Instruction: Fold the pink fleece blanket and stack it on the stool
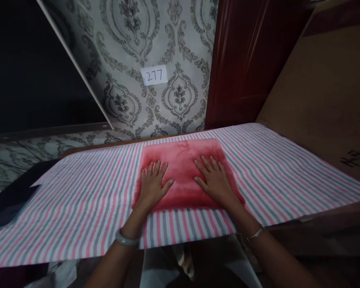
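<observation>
A red and pink plush cloth (183,172), roughly rectangular with soft edges, lies flat on the striped sheet (102,188). Resting on the cloth's left part is my left hand (153,184), palm down with the fingers spread. My right hand (213,176) lies palm down on its right part, fingers also apart. Neither hand grips anything. Between the two hands, a lighter pink strip of the cloth shows; what is under the palms is hidden.
A large dark screen (42,68) stands at the back left. A paper marked 277 (154,75) is on the patterned wall (180,96). To the right rises a big cardboard box (333,88), beside a dark red panel (249,60). Dark cloth (12,204) lies at the left edge.
</observation>
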